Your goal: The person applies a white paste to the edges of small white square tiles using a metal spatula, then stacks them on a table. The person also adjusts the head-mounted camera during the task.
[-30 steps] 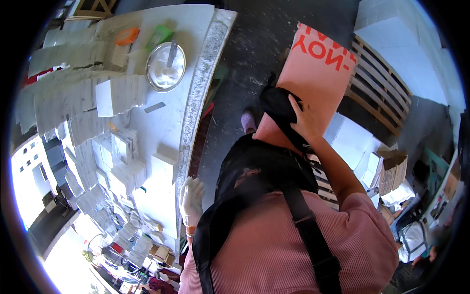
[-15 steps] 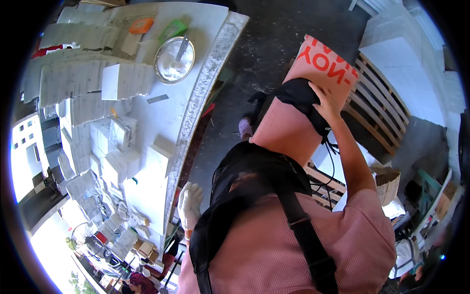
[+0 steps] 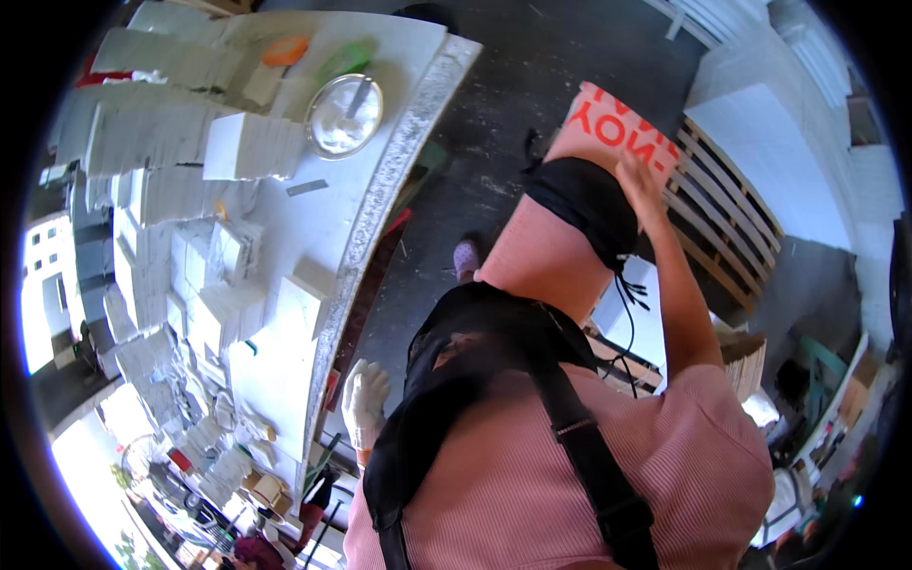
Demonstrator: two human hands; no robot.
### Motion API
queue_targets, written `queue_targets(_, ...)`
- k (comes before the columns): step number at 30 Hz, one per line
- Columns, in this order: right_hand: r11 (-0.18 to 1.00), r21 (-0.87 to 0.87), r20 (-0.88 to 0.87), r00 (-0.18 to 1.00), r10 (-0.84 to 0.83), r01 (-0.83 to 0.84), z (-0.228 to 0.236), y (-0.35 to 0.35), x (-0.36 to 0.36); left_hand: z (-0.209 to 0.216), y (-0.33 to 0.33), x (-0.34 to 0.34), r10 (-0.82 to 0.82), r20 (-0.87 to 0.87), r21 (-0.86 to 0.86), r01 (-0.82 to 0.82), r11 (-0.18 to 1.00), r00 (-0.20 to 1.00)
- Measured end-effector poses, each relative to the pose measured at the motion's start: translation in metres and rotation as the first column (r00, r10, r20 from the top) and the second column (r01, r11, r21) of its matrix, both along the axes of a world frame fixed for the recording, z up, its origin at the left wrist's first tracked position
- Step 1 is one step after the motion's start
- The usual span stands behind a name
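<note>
A long pink piece (image 3: 546, 252) stretches ahead of my body, with large red lettering at its far end. Across its middle lies a black cloth band (image 3: 584, 204) from which thin black cords (image 3: 625, 296) hang on the right. My bare right hand (image 3: 642, 193) rests along the right edge of the pink piece, beside the black cloth, its fingers extended. My left hand (image 3: 365, 404), in a white glove, is raised between my body and the worktable's edge. Its fingers point upward, and it holds nothing visible.
On the left, a white worktable (image 3: 275, 380) carries stacks of white blocks (image 3: 252, 147), a metal bowl (image 3: 332, 133) of white material and a flat metal strip (image 3: 306, 187). To the right are a wooden pallet (image 3: 727, 223) and large white blocks (image 3: 779, 123). A purple shoe (image 3: 465, 255) is on the dark floor.
My right hand's fingers, earlier spread over the pink piece and black cloth, are now closer together along the right edge. The lettered end sits slightly lower in view. My left hand stays raised.
</note>
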State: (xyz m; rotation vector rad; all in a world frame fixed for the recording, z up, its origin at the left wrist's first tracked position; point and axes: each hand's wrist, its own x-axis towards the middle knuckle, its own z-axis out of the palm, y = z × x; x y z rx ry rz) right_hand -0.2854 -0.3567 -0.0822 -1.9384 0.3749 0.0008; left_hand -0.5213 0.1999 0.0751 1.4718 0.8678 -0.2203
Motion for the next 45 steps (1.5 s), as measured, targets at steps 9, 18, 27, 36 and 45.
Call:
queue_targets(9,0.995,0.092,-0.619,0.781,0.077,-0.026,0.035,-0.028,-0.090,-0.047,0.031,-0.041,0.044,-0.084,-0.067,-0.050,0.997,0.996)
queue_targets(18,0.723,-0.687,0.069,0.997,-0.039,0.075,-0.064,0.024,-0.114,-0.023,0.010,-0.031,-0.064,-0.143,0.045,0.071,0.996,0.988)
queue_targets(27,0.477,-0.876,0.098,0.995,0.031,0.071,-0.081,0.048,-0.104,-0.018,-0.006,-0.036,-0.102,-0.138,0.049,0.110,0.993,0.985)
queue_targets(36,0.411,-0.906,0.139,0.988,0.066,0.100,-0.083,0.045,-0.103,0.022,-0.042,-0.015,-0.106,-0.217,0.076,0.125,0.989,0.970)
queue_targets(45,0.582,-0.811,0.169,0.976,0.140,0.057,-0.059,0.037,-0.103,-0.020,-0.014,-0.044,-0.049,-0.117,0.075,0.058,0.995,0.992)
